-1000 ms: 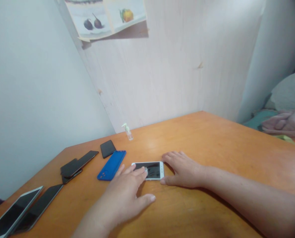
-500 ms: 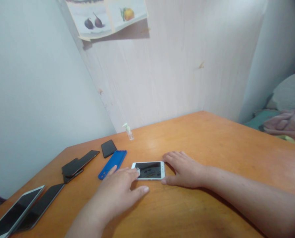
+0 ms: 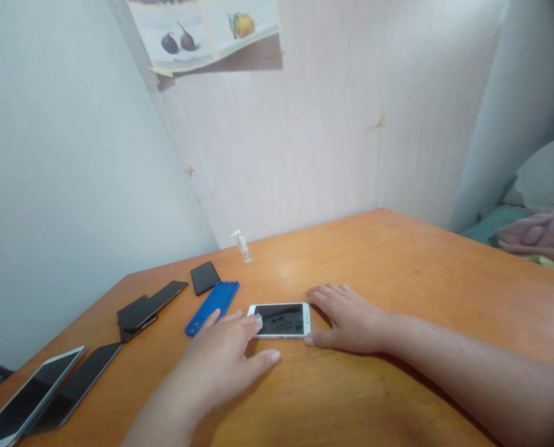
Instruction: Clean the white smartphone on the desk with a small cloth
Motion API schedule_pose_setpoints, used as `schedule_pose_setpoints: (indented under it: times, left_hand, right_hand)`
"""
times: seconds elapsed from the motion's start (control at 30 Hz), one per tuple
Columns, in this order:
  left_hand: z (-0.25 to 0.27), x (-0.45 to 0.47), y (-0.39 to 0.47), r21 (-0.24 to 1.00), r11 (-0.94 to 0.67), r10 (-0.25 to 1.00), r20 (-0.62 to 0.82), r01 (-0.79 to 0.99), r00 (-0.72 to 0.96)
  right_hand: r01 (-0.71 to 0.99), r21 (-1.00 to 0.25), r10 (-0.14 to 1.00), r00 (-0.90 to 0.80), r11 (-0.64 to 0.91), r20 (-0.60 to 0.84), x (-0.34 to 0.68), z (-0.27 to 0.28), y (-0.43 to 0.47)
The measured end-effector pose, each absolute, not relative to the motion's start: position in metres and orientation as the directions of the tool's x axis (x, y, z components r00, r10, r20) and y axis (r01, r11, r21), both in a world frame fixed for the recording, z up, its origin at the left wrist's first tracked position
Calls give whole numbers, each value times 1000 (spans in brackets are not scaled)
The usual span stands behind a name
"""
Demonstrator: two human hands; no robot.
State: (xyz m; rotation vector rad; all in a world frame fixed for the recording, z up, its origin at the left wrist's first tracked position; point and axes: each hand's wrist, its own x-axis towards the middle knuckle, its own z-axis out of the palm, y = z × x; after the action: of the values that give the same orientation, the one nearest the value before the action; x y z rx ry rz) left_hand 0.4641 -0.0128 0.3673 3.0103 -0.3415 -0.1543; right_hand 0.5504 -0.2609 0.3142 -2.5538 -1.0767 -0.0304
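A white-framed smartphone [image 3: 283, 320] lies face up on the wooden table, its dark screen marked with smears. At its right end is my right hand [image 3: 346, 320], thumb at the near corner and fingers at the far corner, bracing it. My left hand [image 3: 227, 351] reaches over the phone's left end with fingers stretched out and thumb apart. By its fingertips a small whitish patch [image 3: 259, 321] shows on the screen; I cannot tell what it is. Beyond that hand, partly covered by it, lies a blue phone case [image 3: 216, 304].
A clear pump bottle [image 3: 243, 247] stands near the wall. A black phone [image 3: 205, 277] lies behind the blue case. Stacked dark phones [image 3: 153, 305] are further left. At the near left, a white-edged tablet [image 3: 32, 394] overlaps a dark device [image 3: 79, 388] on the table [image 3: 420, 279].
Both hands and the phone keep almost the same places. The view has shifted very slightly.
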Motion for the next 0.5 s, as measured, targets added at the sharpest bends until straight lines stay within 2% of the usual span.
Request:
schedule_pose_setpoints:
  times: [0.1,0.3,0.5]
  left_hand:
    - [368,464,-12,98,-974,-214,-94,-205,972]
    - [373,458,-27,200,-908,-393,-107,-367,913]
    - [364,468,-8,111,-976,-195,-62,-187,979]
  right_hand:
    - [693,-327,687,710,-642,157,550,314,-261]
    - [692,-331,686,711,-642,155,550,315,-260]
    - [696,-325,689,707,-640,159,551,314,-261]
